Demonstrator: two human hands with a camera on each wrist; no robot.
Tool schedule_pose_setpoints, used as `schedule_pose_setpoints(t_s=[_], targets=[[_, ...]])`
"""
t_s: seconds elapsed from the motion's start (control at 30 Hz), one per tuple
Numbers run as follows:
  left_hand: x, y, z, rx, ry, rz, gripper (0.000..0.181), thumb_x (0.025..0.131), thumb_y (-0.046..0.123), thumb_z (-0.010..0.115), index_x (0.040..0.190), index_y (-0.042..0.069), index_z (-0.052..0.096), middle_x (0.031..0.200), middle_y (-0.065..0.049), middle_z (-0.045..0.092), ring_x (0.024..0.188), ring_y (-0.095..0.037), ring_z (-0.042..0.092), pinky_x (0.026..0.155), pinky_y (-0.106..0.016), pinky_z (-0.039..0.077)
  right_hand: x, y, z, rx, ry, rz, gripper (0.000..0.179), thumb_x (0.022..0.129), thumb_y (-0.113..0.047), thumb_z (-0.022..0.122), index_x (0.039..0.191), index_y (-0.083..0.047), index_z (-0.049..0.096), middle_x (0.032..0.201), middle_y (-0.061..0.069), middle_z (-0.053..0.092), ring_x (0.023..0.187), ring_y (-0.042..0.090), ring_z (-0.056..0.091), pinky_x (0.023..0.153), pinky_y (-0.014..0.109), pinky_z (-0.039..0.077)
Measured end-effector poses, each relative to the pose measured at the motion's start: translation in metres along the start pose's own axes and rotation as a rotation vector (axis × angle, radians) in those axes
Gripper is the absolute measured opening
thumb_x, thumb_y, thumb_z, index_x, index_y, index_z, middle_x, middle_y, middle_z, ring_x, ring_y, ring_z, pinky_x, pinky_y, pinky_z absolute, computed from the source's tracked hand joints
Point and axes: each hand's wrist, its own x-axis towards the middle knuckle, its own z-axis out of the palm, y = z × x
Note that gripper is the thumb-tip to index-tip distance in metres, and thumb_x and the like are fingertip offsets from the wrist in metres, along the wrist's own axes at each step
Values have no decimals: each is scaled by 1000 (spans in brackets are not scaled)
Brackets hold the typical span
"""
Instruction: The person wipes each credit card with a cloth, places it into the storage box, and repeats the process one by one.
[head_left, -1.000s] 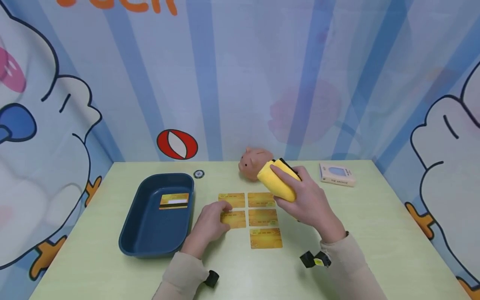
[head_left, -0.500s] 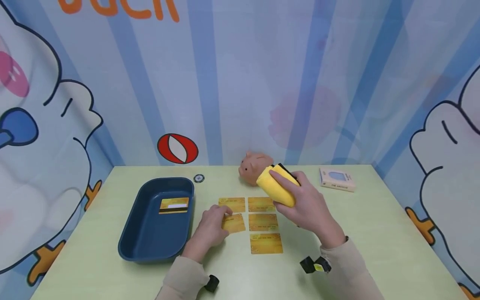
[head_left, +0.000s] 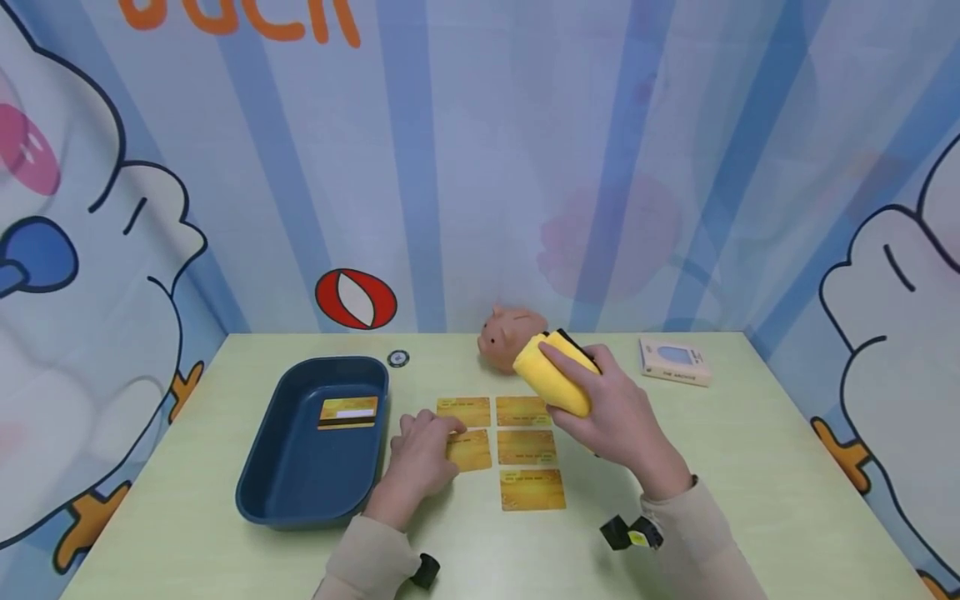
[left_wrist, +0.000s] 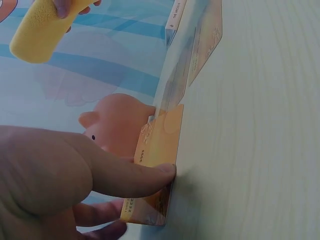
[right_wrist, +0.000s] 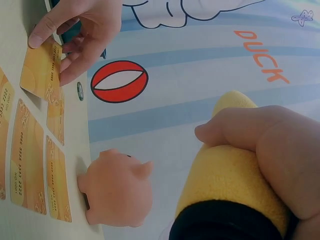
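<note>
My left hand (head_left: 420, 458) pinches a gold bank card (head_left: 471, 451) by its edges, thumb on the near edge and fingers at the far edge. In the right wrist view this card (right_wrist: 37, 75) is tilted, one side raised over the pale table. Other gold cards lie flat around it: one card (head_left: 463, 408) behind, and a column to the right with a middle card (head_left: 527, 447) and a front card (head_left: 532, 489). My right hand (head_left: 626, 408) grips a yellow, fuzzy cloth roll (right_wrist: 225, 170) with a black end, held up over the table near the right column.
A dark blue tray (head_left: 258, 487) on the left holds a gold card (head_left: 347, 412), stripe side up. A poker chip (head_left: 398, 358) lies behind it. A pink piggy bank (head_left: 504, 340) stands at the back, and a small box (head_left: 673, 360) lies back right, before the printed curtain.
The card under my left hand has gone from flat in line to skewed and partly raised. My right hand keeps its grip on the yellow roll, hardly moving. The head view has tilted up slightly.
</note>
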Motion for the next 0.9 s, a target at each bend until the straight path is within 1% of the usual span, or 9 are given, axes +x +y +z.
schedule_pose_setpoints(t_s=[0.13,0.23,0.33,0.43,0.5,0.6,0.7,0.77,0.9], targets=[[-2,-2,-1,21,-4,10,48,80,4,87,123,21,76,114,-8,66,101,-31,51,85,-53,47,0,-1,0,-1,-11,11,77,88,-29,83,157,-35,50,132,17,53,94,27,58,68,38,50],[-1,-3,-2,-4,-9,31,49,80,1,86,126,18,76,113,-7,66,101,-27,55,88,-51,50,0,-1,1,0,-15,13,77,88,-29,83,157,-35,50,132,17,52,95,27,58,69,38,51],[-1,-3,-4,-48,-14,76,52,81,-5,82,129,13,75,115,-7,64,103,-23,55,94,-46,52,0,-2,1,-1,-11,7,77,88,-29,83,157,-35,50,132,17,53,94,27,58,69,38,51],[0,-3,-9,-104,-17,119,53,81,-10,79,131,7,73,118,-10,63,107,-24,54,101,-45,51,0,-2,1,-3,-9,3,78,88,-29,83,158,-35,49,132,17,53,94,27,58,68,38,51],[0,-3,-12,-141,-24,127,54,82,-10,79,133,4,72,122,-13,62,111,-26,55,104,-47,51,0,-1,1,-4,-10,3,78,88,-29,83,158,-35,49,132,17,53,94,27,58,68,38,51],[-1,-3,-17,-197,-40,108,55,84,-9,78,137,3,69,128,-15,61,118,-29,56,107,-49,49,0,-2,1,-1,-12,1,77,88,-29,83,158,-35,50,132,17,53,95,27,58,69,38,51],[-1,-4,-22,-246,-47,94,56,86,-7,75,141,3,66,136,-17,61,120,-29,56,105,-47,49,0,-2,1,4,-11,-1,77,88,-29,83,157,-34,50,132,17,53,95,27,58,69,38,51],[0,-4,-24,-279,-42,95,57,87,-7,73,143,4,65,138,-17,63,115,-27,58,98,-44,52,0,-2,1,7,-9,-4,77,88,-28,83,157,-34,51,131,17,53,95,27,58,68,38,51],[2,-5,-26,-376,-11,116,55,89,-6,72,143,5,64,127,-13,69,100,-23,63,84,-37,56,0,-2,2,7,-10,-13,76,88,-27,83,157,-34,51,131,17,53,93,26,58,67,38,51]])
